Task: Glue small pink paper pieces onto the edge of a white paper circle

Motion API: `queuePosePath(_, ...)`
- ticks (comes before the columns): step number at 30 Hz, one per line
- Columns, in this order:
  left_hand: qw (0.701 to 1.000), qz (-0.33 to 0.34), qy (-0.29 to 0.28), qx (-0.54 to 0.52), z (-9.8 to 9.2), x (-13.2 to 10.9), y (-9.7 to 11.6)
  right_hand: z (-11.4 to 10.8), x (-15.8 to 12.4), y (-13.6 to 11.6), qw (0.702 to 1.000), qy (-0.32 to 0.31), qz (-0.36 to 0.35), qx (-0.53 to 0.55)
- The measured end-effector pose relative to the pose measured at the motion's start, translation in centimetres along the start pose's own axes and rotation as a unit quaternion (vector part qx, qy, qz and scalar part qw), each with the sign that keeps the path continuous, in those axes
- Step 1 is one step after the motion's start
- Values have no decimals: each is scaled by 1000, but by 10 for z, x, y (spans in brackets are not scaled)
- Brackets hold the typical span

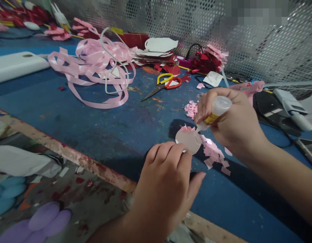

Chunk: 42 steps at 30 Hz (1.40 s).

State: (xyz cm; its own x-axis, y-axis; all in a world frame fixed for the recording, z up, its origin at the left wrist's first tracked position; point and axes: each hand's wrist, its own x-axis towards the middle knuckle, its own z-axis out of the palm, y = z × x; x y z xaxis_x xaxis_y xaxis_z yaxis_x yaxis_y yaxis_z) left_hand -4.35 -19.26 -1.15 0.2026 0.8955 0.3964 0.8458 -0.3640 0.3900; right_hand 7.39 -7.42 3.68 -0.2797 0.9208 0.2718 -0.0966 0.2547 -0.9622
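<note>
A round white disc [188,141] lies on the blue table, with pink frayed pieces along its far edge. My left hand [168,175] rests on the disc's near edge, its fingers bent and close together; whether they grip it or only press on it is hidden. My right hand [229,118] is wrapped round a clear glue bottle [221,106] with a yellow label, tilted so that its nozzle meets the disc's right edge. Pink ribbon squares [214,152] are scattered right of the disc, and a small heap of pink scraps [191,109] lies beyond it.
Scissors [162,86] with yellow and red handles lie behind the disc. Tangled pink ribbon [95,57] and a white cable are at the back left. A mesh panel [196,23] stands along the back. The table's wooden edge [69,153] runs along the near side.
</note>
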Motion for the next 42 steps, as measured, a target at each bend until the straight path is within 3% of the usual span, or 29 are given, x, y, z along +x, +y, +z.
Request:
queuePosePath(12, 1000, -4, -16, 2, -2, 1, 1, 3, 3, -4, 1000, -4, -11, 7)
queuePosePath(28, 1000, -2, -21, 8, -3, 2, 2, -16, -26, -6, 999, -15, 12, -29)
queuePosePath(34, 1000, -1, -15, 9, -3, 2, 1, -8, -24, -8, 1000, -17, 22, 6)
queuePosePath(42, 999, 4, 39, 6, -2, -3, -1, 6, -6, -5, 1000, -12, 1, -3)
